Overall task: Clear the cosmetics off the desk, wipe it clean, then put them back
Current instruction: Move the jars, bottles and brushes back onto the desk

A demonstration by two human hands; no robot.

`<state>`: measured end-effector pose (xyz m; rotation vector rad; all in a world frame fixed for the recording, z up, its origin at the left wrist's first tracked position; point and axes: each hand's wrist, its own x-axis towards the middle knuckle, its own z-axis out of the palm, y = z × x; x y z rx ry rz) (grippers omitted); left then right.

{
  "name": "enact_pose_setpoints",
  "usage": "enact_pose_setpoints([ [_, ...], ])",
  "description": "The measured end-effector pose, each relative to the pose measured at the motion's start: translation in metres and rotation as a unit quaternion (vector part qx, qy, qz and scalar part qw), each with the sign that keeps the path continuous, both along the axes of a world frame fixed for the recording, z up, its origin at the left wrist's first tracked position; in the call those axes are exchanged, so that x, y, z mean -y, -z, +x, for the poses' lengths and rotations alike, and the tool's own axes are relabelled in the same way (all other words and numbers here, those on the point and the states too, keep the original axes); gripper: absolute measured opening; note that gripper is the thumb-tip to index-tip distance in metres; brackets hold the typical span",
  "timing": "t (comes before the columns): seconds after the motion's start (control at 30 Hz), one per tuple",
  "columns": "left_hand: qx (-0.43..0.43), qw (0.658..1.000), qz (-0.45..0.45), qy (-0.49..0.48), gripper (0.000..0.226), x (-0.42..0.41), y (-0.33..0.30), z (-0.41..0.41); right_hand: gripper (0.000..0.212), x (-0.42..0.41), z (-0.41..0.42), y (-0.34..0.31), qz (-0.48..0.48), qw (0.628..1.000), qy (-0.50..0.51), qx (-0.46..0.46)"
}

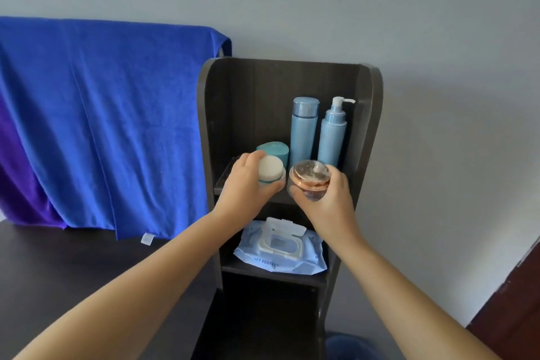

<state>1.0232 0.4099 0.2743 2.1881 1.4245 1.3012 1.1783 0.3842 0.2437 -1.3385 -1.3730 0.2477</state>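
Towel [96,114]: upper left of frame, draped above the dark counter [58,266].
Left hand [244,184]: centre, gripping white-lidded jar [271,169] at the shelf [222,184] front edge.
Right hand [327,199]: just right, gripping copper-lidded jar [311,177]; both jars upright, side by side.
Bottles [318,131]: behind, at shelf back.

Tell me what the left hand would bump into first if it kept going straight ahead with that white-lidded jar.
Probably the teal jar right behind the white-lidded jar in the left hand, though depth is hard to judge.
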Motion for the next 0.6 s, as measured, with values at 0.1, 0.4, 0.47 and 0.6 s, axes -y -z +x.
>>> enact_pose_setpoints([
  [0.1, 0.036, 0.999, 0.011, 0.005, 0.054, 0.04, 0.005, -0.037, 0.067, 0.027, -0.018, -0.004, 0.007, 0.997, -0.079, -0.005],
  [0.4, 0.057, 0.985, -0.112, -0.116, 0.043, 0.057, 0.102, -0.189, 0.057, 0.032, -0.145, 0.087, -0.132, 0.959, -0.252, -0.01],
  [0.47, 0.054, 0.978, -0.154, -0.128, 0.038, 0.037, 0.135, -0.212, 0.056, 0.017, -0.174, 0.123, -0.174, 0.955, -0.238, -0.031],
  [0.6, 0.035, 0.961, -0.247, -0.119, 0.042, -0.011, 0.2, -0.247, 0.047, -0.024, -0.23, 0.185, -0.249, 0.949, -0.174, -0.081],
])
